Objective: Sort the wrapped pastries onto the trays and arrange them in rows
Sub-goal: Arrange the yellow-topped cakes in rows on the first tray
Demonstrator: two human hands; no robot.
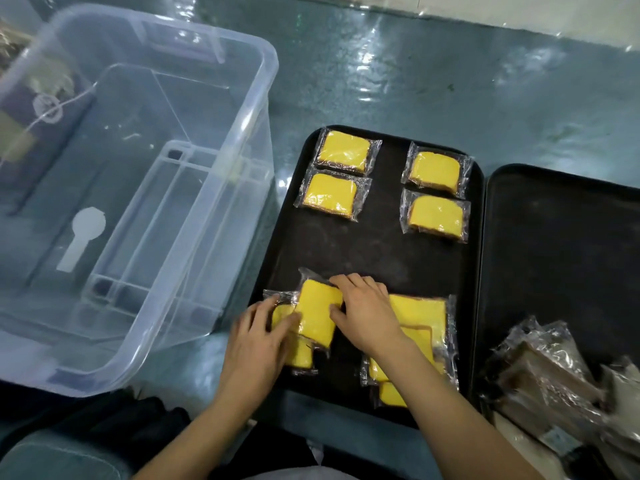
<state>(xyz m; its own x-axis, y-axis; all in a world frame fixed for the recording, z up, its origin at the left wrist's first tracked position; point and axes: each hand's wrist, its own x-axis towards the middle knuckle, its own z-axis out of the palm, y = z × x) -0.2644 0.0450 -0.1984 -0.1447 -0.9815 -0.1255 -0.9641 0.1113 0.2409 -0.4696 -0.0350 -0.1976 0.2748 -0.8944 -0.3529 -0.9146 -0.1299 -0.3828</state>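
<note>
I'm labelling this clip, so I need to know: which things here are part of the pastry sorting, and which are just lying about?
Part of the job:
yellow wrapped pastries
brown wrapped pastries
left tray
right tray
left hand and right hand, both on a yellow pastry

Lying about:
clear plastic bin, no pastries inside

free: left tray (374, 251) bare middle | blocked: four wrapped slices (346, 152) far end, clear bin (242, 202) leftward

Matt black tray (374, 251), glossy clear-plastic pastry wrappers (436, 214).
</note>
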